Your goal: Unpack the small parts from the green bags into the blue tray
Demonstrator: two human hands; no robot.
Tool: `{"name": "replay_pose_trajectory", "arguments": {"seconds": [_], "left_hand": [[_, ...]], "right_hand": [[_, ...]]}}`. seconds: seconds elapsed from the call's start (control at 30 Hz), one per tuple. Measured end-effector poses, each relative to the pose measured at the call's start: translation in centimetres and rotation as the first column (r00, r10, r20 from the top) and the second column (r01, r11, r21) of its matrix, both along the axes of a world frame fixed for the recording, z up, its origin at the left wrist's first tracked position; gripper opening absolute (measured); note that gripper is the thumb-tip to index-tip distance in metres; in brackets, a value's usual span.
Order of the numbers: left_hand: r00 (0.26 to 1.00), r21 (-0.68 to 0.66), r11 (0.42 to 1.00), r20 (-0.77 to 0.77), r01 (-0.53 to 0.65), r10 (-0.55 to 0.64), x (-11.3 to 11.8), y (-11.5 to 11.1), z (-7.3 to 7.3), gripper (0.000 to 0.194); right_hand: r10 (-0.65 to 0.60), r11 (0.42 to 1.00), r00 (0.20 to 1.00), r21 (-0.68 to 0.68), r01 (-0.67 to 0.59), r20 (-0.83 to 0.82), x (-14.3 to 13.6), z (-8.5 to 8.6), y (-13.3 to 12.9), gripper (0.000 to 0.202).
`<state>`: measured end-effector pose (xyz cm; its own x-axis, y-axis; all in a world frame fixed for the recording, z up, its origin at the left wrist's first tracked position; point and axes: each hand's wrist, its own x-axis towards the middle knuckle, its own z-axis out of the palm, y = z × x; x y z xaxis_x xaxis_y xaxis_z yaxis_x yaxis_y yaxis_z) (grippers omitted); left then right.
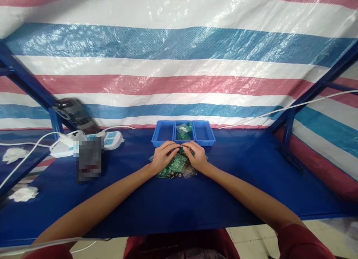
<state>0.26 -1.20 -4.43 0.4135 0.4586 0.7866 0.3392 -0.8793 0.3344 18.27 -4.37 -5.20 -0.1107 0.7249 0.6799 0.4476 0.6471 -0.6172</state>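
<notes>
My left hand (165, 155) and my right hand (196, 154) meet at the fingertips over a pile of small plastic bags. Between the fingers is a small dark piece (181, 146), too small to name; both hands pinch at it. Under them lie clear bags with green contents (176, 164), and a bag with brownish contents (190, 171) sits by the right hand. Several small dark and metallic parts (175, 174) show at the pile's front edge. Just behind the hands stands a blue three-part tray (205, 143); its middle compartment holds a bag with green and white contents (184, 130).
At the left are a white power strip (114, 140) with plugged cables, a blurred dark object (90, 158) and a dark bottle (77, 113). Crumpled white tissues (24, 194) lie farther left. Blue frame posts and a striped sheet (179, 69) bound the blue table (240, 177).
</notes>
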Motion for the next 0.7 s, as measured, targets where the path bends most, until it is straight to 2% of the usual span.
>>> {"name": "replay_pose_trajectory", "arguments": {"seconds": [0.4, 0.7], "left_hand": [[1.0, -0.002, 1.0, 0.004, -0.015, 0.015, -0.06, 0.04, -0.21, 0.012], [1.0, -0.079, 0.997, 0.014, -0.021, 0.022, 0.12, 0.14, -0.37, 0.013]], "right_hand": [[-0.007, 1.0, 1.0, 0.017, 0.007, -0.005, -0.2, -0.49, 0.32, 0.025], [0.003, 1.0, 1.0, -0.001, -0.003, 0.023, 0.08, 0.1, 0.07, 0.025]]}}
